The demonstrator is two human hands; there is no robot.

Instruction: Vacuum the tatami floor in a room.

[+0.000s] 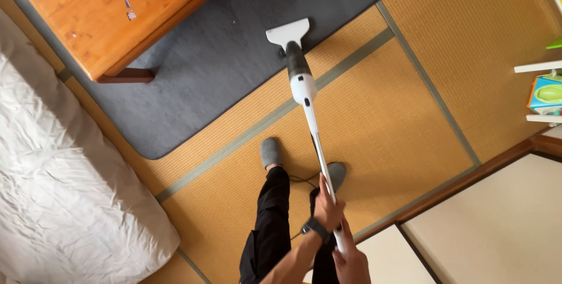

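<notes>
Both hands were wrapped around the stick vacuum's (304,88) handle: left hand (328,209), with a dark watch (316,227) on the wrist, above; right hand (351,260) lower, nearer the body. Vacuum head (288,33) sat on the dark grey rug's (222,55) edge, just off the tatami floor (386,114). Progress: can't tell what was cleaned; most rug and tatami lay beyond the head. Black cord (301,180) trailed by the grey slippers (270,152). Wooden bench (93,20) with small scraps covered the rug's far corner; white bedding (64,196) blocked one side.

Glossy white plastic vacuum (302,79), matt grey carpet (234,55), woven straw mats (380,120), varnished wooden table (99,20).
</notes>
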